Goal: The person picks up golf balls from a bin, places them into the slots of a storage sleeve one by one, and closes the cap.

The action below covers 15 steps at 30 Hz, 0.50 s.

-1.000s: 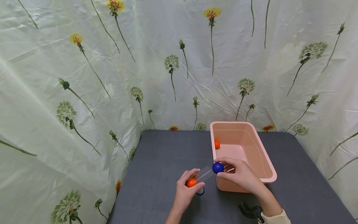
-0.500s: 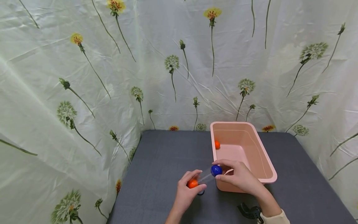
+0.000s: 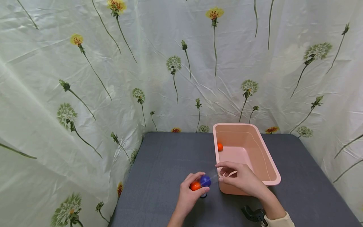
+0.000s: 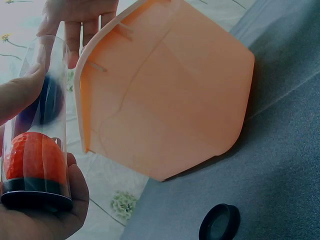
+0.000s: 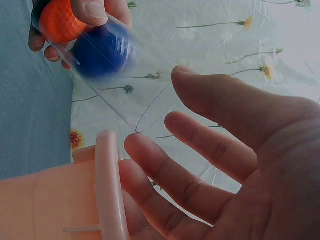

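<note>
My left hand (image 3: pixel 187 195) grips a clear tube (image 5: pixel 142 70) around its black-capped lower end. An orange golf ball (image 4: pixel 36 157) sits at the bottom of that tube. Against it, inside the wall, lies a blue ball (image 5: pixel 102 52), blurred in both wrist views. The tube tilts with its uncovered mouth towards my right hand (image 3: pixel 241 178). That hand holds nothing; its thumb and fingers are spread loosely around the mouth, fingertips right at the rim in the right wrist view.
A pink plastic bin (image 3: pixel 263 151) stands behind and beneath my right hand, with another orange ball (image 3: pixel 220 147) inside. A loose black cap (image 4: pixel 220 222) lies on the dark grey table (image 3: pixel 170 157). A black strap-like object (image 3: pixel 252 215) is by my right wrist. Flowered cloth (image 3: pixel 181 78) hangs behind.
My right fingers have let go of the blue ball at the tube's mouth. It has slid down the tube to the orange golf ball. Both hands have barely moved.
</note>
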Motion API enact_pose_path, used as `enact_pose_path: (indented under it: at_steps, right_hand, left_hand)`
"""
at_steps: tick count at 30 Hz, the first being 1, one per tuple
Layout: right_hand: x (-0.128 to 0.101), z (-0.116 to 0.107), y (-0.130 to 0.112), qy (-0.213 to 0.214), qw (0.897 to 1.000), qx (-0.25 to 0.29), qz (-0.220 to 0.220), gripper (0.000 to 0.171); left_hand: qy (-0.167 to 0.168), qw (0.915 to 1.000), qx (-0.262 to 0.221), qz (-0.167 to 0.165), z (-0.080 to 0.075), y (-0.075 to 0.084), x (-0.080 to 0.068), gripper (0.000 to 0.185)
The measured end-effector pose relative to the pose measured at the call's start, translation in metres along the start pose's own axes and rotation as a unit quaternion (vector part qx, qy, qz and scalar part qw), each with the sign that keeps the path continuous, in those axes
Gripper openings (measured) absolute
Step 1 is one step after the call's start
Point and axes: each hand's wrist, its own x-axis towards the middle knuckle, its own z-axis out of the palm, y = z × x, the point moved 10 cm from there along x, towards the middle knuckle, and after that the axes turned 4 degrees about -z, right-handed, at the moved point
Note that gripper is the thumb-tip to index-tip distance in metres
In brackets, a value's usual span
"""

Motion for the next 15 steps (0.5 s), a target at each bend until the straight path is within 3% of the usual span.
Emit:
enact_pose_path:
  at_steps: [9,15]
  right_hand:
    - [0.007,-0.013,-0.003,0.008,0.999,-0.016,-0.037,0.034]
    - [0.022,-0.03,-0.001,-0.016,0.998,-0.014,-0.06,0.04]
  left_hand:
    - [0.003,1.0,-0.008,-0.001,-0.002,-0.001,0.001,0.045]
    - [0.011,0.9998,-0.015,0.003,-0.004,-0.002,0.002,0.044]
